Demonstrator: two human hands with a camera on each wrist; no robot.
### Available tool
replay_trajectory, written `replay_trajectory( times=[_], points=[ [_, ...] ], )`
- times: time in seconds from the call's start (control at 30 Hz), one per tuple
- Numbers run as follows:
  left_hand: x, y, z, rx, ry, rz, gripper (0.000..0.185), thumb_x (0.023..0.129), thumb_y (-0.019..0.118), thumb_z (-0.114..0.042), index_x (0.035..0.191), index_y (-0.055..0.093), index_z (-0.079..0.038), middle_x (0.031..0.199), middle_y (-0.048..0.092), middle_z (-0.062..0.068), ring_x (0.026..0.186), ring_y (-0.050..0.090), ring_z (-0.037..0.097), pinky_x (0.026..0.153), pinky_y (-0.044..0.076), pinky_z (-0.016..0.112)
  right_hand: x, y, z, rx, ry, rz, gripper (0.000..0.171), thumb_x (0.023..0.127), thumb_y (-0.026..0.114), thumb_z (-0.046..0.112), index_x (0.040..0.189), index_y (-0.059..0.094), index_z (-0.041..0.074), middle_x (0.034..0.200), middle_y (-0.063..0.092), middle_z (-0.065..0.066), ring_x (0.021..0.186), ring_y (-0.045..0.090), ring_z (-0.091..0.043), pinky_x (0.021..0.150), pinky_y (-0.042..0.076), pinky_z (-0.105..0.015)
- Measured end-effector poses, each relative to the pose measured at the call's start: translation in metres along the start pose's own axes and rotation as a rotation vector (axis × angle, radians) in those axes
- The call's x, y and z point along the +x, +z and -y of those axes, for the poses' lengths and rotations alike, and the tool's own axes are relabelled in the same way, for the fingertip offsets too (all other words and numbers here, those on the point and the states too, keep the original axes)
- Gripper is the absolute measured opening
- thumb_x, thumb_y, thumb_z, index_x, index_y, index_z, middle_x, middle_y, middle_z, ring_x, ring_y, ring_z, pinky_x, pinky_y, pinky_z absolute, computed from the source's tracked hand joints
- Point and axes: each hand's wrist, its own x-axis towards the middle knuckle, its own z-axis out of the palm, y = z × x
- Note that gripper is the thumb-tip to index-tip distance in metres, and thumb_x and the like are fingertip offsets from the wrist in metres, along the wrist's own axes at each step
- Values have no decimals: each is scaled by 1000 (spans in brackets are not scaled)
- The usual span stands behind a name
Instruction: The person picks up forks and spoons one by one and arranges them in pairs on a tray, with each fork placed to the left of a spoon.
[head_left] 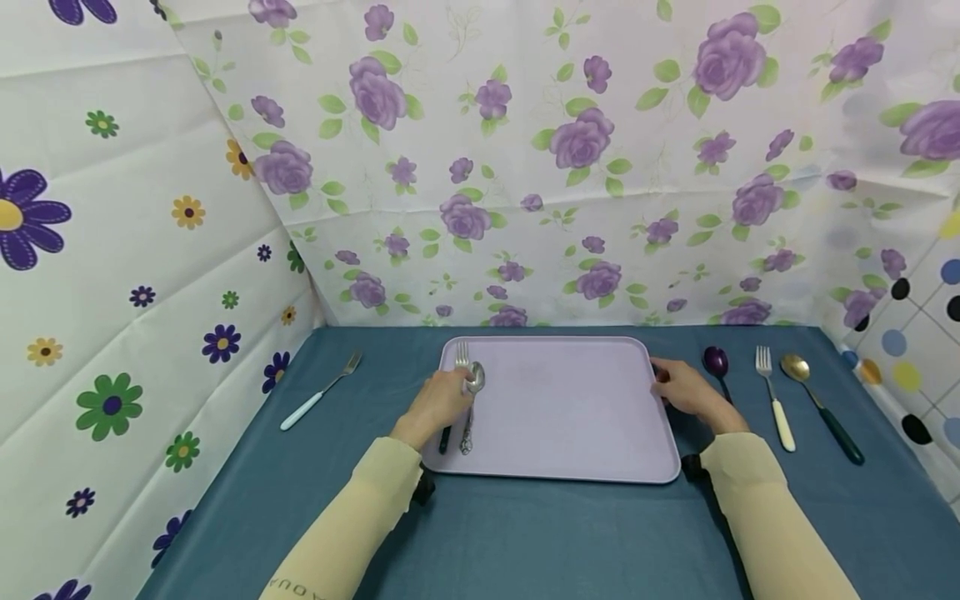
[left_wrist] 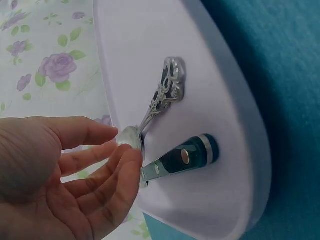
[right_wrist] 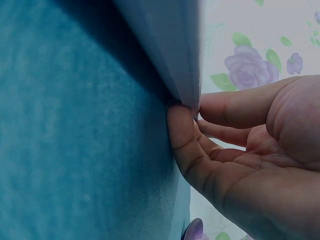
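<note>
A lilac tray [head_left: 570, 417] lies on the teal tablecloth [head_left: 525, 533]. At its left end lie a silver spoon [head_left: 474, 379] with an ornate handle [left_wrist: 169, 87] and a fork [head_left: 461, 354] with a dark green handle [left_wrist: 192, 154]. My left hand [head_left: 450, 393] rests over them. Its fingers are relaxed, and the fingertips [left_wrist: 131, 159] touch the spoon's bowl [left_wrist: 131, 135]. My right hand [head_left: 675, 385] is at the tray's right edge, where thumb and fingers [right_wrist: 180, 135] pinch the rim [right_wrist: 187, 95].
Left of the tray lies a fork with a pale blue handle [head_left: 318, 392]. To its right lie a purple spoon [head_left: 716, 362], a white-handled fork [head_left: 772, 396] and a gold spoon with a dark green handle [head_left: 821, 408]. Floral walls close in the table on three sides.
</note>
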Motion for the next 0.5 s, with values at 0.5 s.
replay_trajectory(
  times=[0.5],
  points=[
    [10, -5, 22, -34, 97, -163, 31, 106, 61, -18, 135, 68, -8, 106, 65, 10, 92, 64, 25, 72, 55, 41, 1, 1, -3, 3, -10, -5, 59, 102, 53, -1, 153, 30, -19, 98, 59, -20, 84, 61, -26, 78, 54, -39]
  ],
)
